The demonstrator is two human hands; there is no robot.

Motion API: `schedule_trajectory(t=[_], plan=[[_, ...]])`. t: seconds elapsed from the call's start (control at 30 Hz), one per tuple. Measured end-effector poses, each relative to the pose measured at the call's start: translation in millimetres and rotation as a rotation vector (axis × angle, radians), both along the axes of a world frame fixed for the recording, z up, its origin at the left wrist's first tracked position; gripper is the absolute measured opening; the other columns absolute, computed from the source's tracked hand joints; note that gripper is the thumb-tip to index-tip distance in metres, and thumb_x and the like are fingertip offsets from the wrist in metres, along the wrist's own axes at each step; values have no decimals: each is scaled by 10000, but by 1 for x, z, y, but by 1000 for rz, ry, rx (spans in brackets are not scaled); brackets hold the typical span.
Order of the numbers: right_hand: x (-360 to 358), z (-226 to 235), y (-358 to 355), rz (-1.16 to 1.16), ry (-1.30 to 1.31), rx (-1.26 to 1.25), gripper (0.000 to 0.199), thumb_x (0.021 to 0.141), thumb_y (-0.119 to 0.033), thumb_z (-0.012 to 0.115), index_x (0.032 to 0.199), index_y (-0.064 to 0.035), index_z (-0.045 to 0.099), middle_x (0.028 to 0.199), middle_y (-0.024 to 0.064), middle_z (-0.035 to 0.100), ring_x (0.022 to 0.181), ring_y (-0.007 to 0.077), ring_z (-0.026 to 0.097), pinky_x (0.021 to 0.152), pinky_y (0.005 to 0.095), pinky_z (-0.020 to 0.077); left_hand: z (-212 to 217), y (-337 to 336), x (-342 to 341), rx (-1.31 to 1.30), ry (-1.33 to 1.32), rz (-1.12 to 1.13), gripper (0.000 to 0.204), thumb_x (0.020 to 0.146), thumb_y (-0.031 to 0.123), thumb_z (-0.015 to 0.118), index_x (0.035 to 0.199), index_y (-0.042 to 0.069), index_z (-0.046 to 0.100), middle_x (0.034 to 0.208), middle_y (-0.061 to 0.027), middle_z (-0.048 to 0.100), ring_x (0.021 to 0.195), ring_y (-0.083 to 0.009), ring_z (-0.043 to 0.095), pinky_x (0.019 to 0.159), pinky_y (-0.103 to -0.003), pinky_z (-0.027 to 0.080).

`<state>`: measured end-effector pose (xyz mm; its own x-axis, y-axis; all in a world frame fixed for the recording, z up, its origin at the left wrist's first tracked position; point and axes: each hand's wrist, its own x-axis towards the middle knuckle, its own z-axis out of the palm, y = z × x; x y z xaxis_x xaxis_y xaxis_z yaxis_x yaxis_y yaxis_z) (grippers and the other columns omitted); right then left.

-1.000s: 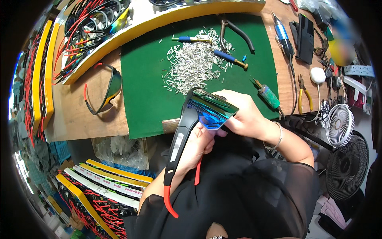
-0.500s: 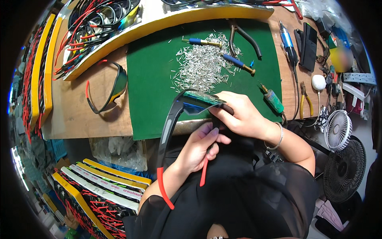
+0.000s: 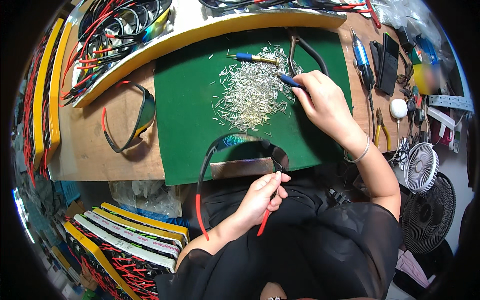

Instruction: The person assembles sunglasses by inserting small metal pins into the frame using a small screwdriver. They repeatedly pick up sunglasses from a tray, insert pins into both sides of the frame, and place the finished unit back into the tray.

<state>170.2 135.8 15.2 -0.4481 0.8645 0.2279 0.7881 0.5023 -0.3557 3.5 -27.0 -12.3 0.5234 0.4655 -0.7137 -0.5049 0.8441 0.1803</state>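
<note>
My left hand is closed round one arm of black sunglasses with red temple tips. Their lens faces away over the near edge of the green mat. Farther right, my right hand grips the handle of a small blue screwdriver, which lies at the right side of a heap of small silver pins. Another blue screwdriver with a brass-coloured end rests on the far part of the heap. My right hand and forearm hide part of the mat.
Another pair of sunglasses lies on the wood at left. Black-handled pliers are behind my right hand. A blue corded pen-shaped tool, a phone and yellow-handled pliers lie right. A yellow-edged tray of glasses spans the back.
My right hand has let go of the sunglasses and moved up and right onto the blue screwdriver. The sunglasses, still in my left hand, have turned and tilted.
</note>
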Motion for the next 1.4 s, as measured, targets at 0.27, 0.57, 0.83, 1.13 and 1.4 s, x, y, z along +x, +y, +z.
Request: schedule_trajectory(t=[0.27, 0.57, 0.83, 1.13, 1.4], plan=[[-58, -26, 65, 134, -184, 275, 135, 763, -123, 610, 854, -38, 557, 831, 81, 538, 791, 253, 537, 688, 346, 456, -8, 1, 0, -48, -64, 83, 240, 944, 222, 432, 978, 9, 537, 677, -4, 522, 455, -25, 330, 399, -162, 249], [-32, 15, 21, 144, 20, 202, 137, 833, -124, 543, 874, -12, 476, 739, 158, 520, 690, 310, 566, 599, 371, 457, -1, 5, -2, -39, -13, 32, 246, 959, 231, 389, 973, 26, 525, 604, 35, 425, 436, -21, 300, 404, -165, 238], [37, 44, -99, -17, 71, -891, 173, 829, -175, 574, 916, -25, 587, 720, 123, 592, 630, 265, 596, 567, 328, 464, -4, 2, 3, -48, 40, 32, 247, 956, 263, 397, 894, 57, 519, 563, 42, 384, 415, -32, 287, 393, -177, 226], [20, 9, -115, 112, 150, -591, 142, 785, -91, 600, 911, -25, 593, 716, 111, 598, 620, 264, 594, 548, 329, 474, -9, -1, 5, -11, 22, 59, 264, 953, 293, 402, 901, 63, 522, 561, 47, 380, 410, -35, 282, 387, -179, 230], [19, 8, -115, 103, 167, -561, 141, 775, -83, 605, 904, -30, 590, 711, 108, 590, 610, 261, 591, 537, 331, 475, -9, -3, 6, -23, 23, 67, 257, 954, 294, 397, 913, 70, 516, 557, 42, 361, 415, -41, 283, 393, -178, 237]])
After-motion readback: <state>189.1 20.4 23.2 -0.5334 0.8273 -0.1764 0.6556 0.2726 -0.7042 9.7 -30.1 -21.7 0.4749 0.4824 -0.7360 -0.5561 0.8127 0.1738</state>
